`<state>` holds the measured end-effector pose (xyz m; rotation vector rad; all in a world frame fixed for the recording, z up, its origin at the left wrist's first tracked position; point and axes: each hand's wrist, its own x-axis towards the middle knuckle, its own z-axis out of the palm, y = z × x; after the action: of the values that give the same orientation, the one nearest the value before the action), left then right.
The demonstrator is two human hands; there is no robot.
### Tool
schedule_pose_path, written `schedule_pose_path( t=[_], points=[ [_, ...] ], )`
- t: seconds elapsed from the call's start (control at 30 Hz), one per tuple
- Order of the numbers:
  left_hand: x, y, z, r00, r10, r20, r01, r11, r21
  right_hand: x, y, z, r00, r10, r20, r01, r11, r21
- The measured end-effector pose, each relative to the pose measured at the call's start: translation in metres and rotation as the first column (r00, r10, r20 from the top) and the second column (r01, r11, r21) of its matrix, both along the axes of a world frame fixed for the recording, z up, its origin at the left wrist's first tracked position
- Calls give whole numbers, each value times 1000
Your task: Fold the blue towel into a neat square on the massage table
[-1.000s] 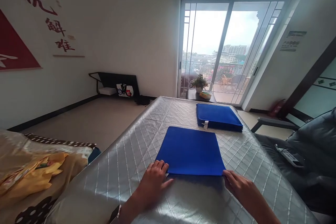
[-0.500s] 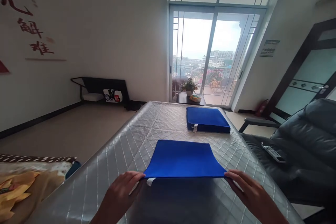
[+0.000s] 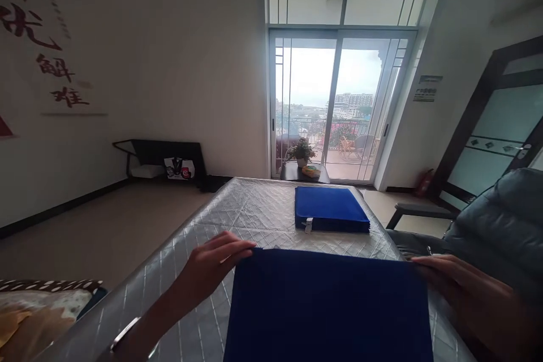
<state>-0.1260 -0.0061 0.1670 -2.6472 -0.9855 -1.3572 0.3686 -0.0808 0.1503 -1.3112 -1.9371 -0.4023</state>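
A blue cloth [image 3: 328,308] hangs in front of me, lifted off the silver quilted table [image 3: 250,215] and held up by its top edge. My left hand [image 3: 212,266] pinches its upper left corner. At the upper right corner my right hand [image 3: 466,291] grips the cloth with its fingers closed over the edge. Farther back on the table lies a stack of folded blue cloths [image 3: 331,216] with a small white tag at its front.
A dark recliner chair [image 3: 496,220] stands at the right of the table. Beyond the table a small side table with a potted plant [image 3: 300,153] stands before the sliding glass door. Patterned bedding [image 3: 38,308] lies at the lower left.
Both hands have raised the blue cloth from flat on the table until it hangs upright before me. The view has tilted upward.
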Motion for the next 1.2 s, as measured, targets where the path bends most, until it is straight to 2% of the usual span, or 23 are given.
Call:
schedule_pose_path(
  t=[0.1, 0.2, 0.27, 0.33, 0.4, 0.43, 0.5, 0.57, 0.63, 0.73, 0.8, 0.83, 0.87, 0.93, 1.03, 1.2],
  points=[
    [29, 81, 5, 998, -55, -37, 51, 993, -109, 7, 74, 29, 996, -17, -92, -1, 981, -195],
    [67, 165, 20, 999, -39, -30, 35, 992, -122, 14, 156, 68, 978, -166, -126, 122, 946, -301],
    [93, 213, 39, 998, 47, 42, -44, 996, -77, 17, 202, 97, 957, -245, -155, 195, 940, -280],
    [116, 249, 56, 977, 146, 157, -143, 989, -25, 21, 236, 121, 938, -289, -192, 251, 947, -202],
    [134, 273, 62, 943, 179, 280, -188, 982, 5, 26, 259, 132, 923, -306, -234, 290, 952, -102],
    [142, 282, 59, 928, 167, 333, -181, 983, 12, 30, 267, 130, 918, -305, -253, 300, 952, -59],
    [154, 295, 36, 909, 117, 400, -140, 990, 29, 40, 282, 111, 913, -293, -284, 301, 954, -17],
    [165, 303, -5, 916, 85, 391, -113, 992, 47, 51, 293, 72, 907, -293, -303, 299, 954, -30],
    [173, 306, -57, 951, 112, 287, -129, 991, 43, 61, 303, 15, 894, -312, -320, 299, 950, -92],
    [179, 300, -135, 979, 206, 12, -206, 979, -7, 70, 309, -80, 863, -372, -342, 311, 924, -221],
    [180, 293, -172, 967, 228, -110, -235, 971, -50, 72, 306, -135, 851, -387, -355, 294, 911, -288],
    [179, 289, -183, 963, 229, -143, -241, 968, -73, 73, 303, -155, 848, -384, -366, 281, 910, -305],
    [179, 286, -191, 957, 234, -170, -251, 964, -90, 74, 299, -169, 847, -377, -374, 268, 911, -313],
    [177, 282, -195, 935, 261, -241, -288, 954, -87, 75, 295, -181, 850, -375, -370, 262, 910, -322],
    [175, 280, -188, 889, 299, -346, -321, 947, -7, 75, 293, -176, 860, -402, -315, 296, 895, -333],
    [169, 273, -177, 855, 296, -425, -260, 955, 143, 77, 293, -169, 898, -353, -263, 278, 918, -282]
  ],
)
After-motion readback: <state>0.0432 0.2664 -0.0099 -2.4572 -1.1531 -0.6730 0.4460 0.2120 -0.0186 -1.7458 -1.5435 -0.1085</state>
